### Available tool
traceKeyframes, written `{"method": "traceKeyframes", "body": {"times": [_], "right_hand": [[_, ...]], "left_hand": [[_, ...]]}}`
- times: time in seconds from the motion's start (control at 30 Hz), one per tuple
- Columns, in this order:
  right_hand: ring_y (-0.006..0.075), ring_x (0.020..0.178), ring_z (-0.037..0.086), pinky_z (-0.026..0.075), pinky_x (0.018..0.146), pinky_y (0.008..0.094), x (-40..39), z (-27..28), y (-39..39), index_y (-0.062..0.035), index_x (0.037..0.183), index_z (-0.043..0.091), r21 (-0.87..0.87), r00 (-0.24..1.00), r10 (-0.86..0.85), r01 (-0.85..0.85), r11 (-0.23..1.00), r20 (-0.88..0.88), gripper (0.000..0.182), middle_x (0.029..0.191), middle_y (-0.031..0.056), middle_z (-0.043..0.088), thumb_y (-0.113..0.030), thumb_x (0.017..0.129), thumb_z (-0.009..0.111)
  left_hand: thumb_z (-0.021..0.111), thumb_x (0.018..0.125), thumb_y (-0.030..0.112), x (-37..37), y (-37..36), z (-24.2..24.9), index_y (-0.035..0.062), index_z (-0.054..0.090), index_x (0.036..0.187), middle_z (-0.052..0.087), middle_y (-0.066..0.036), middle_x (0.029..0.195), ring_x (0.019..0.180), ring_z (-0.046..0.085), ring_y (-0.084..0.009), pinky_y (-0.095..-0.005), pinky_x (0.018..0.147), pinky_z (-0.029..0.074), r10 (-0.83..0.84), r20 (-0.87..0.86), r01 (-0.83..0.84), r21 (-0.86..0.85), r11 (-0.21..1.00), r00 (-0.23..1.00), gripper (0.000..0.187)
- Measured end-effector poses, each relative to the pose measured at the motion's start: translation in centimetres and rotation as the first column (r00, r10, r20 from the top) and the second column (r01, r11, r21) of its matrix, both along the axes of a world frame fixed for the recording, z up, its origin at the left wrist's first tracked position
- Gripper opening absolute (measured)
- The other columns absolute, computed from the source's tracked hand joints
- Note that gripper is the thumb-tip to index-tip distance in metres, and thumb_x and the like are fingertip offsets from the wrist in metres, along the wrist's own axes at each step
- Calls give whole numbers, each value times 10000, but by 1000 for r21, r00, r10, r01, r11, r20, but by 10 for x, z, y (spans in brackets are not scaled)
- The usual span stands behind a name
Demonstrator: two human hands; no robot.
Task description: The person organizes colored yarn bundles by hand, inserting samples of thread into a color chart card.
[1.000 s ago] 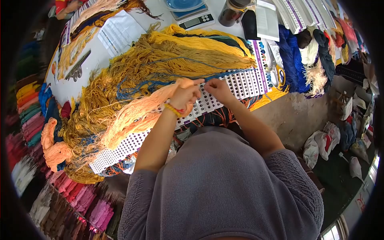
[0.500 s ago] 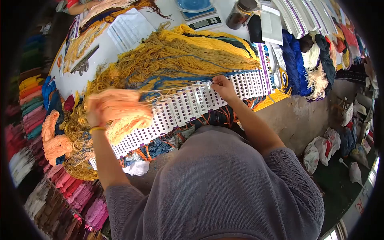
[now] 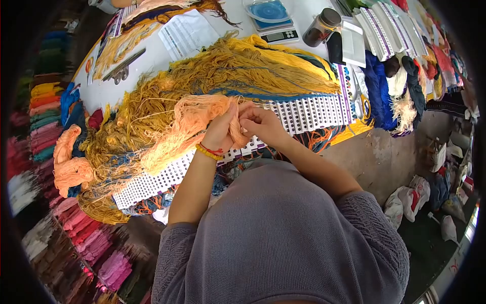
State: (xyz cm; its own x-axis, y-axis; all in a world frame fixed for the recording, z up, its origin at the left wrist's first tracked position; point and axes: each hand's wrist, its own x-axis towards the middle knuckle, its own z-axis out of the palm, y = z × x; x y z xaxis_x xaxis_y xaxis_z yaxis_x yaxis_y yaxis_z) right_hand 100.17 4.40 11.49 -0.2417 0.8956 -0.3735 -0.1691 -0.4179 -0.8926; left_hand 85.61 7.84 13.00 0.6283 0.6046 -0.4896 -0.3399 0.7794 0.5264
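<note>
A loose bundle of peach yarn (image 3: 185,121) lies across my left hand (image 3: 223,126), whose fingers are wrapped round one end of it. Touching that same end, my right hand (image 3: 258,124) pinches a strand at the left hand's fingertips. Below both hands runs a white strip with rows of dark holes (image 3: 309,112). Behind them spreads a large heap of mustard and yellow yarn (image 3: 253,68) with blue strands along its near edge. A second peach skein (image 3: 73,169) hangs at the table's left end.
A digital scale (image 3: 278,35) with a blue dish, a dark-lidded jar (image 3: 322,28) and a printed sheet (image 3: 187,34) lie at the back. Yellow-handled scissors (image 3: 365,107) and blue yarn (image 3: 378,91) are at the right. Coloured skeins (image 3: 93,233) fill the left side.
My left hand has moved right with the peach yarn, to the front of my body. My right hand has shifted left and slightly down and now meets it.
</note>
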Motion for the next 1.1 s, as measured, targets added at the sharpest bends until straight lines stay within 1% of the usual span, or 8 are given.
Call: {"method": "traceKeyframes", "body": {"times": [0.3, 0.4, 0.47, 0.6, 0.8, 0.87, 1.0, 1.1], "right_hand": [[82, 601, 537, 460, 560, 210, -14, 6, -13, 18, 851, 547, -85, 998, -54, 55, 995, 12, 144, 730, 49, 572, -114, 798, 560], [81, 596, 536, 452, 541, 209, -16, 4, -18, 14, 827, 546, 5, 975, -214, 215, 977, -65, 132, 709, 40, 570, -112, 795, 562], [74, 584, 533, 437, 524, 204, -15, 0, -22, 12, 802, 548, 70, 987, -27, 16, 997, 156, 121, 673, 31, 570, -108, 792, 556], [115, 603, 559, 457, 554, 253, -15, -4, -25, -1, 776, 578, 45, 977, -27, 18, 999, 210, 159, 683, 64, 593, -155, 739, 594], [58, 565, 523, 419, 506, 194, -9, -2, -28, 4, 779, 544, 136, 957, -41, 2, 991, 287, 109, 619, 17, 560, -103, 783, 562], [61, 576, 528, 421, 505, 194, -7, -3, -28, -5, 769, 542, 156, 934, -45, -11, 988, 354, 102, 709, 35, 584, -104, 788, 561], [71, 583, 534, 426, 504, 201, 0, -8, -26, -6, 753, 531, 170, 969, -114, 77, 982, 220, 98, 842, 59, 585, -91, 801, 541], [82, 579, 496, 409, 530, 211, 5, -7, -23, -21, 751, 544, 65, 985, -175, 175, 983, 4, 80, 955, 92, 573, -91, 779, 518]], "left_hand": [[298, 913, 404, -6, -14, 3, 18, 402, 1215, 529, -88, 1046, 756, 512, -137, -285, 637, 438, -10, 26, 12, -57, 998, 1000, 501], [305, 910, 407, -9, -17, -5, 16, 428, 1196, 538, -86, 1038, 808, 532, -147, -284, 681, 451, 17, 10, -17, -51, 999, 1000, 499], [331, 907, 395, -7, -19, -9, 14, 449, 1177, 543, -92, 1047, 883, 548, -165, -287, 740, 459, 27, -36, -27, -8, 1000, 999, 482], [356, 903, 380, -4, -21, -11, 7, 456, 1167, 544, -98, 1060, 953, 542, -182, -292, 793, 452, 5, -92, -1, 47, 999, 996, 468], [369, 903, 363, 2, -24, -6, -11, 466, 1149, 546, -100, 1059, 940, 546, -180, -284, 789, 452, 9, -118, -8, 12, 1000, 993, 458], [458, 878, 325, 7, -24, -5, -9, 498, 1110, 567, -99, 971, 802, 569, -160, -273, 641, 487, 97, -110, -100, -15, 995, 989, 409], [432, 890, 301, -8, -19, -25, -7, 513, 1035, 545, -110, 1018, 866, 562, -185, -298, 701, 482, -33, 12, 34, -28, 999, 999, 350], [493, 864, 252, -3, -20, -15, -1, 517, 962, 549, -115, 989, 767, 553, -176, -284, 617, 478, 112, -93, -114, -8, 993, 989, 273]]}}
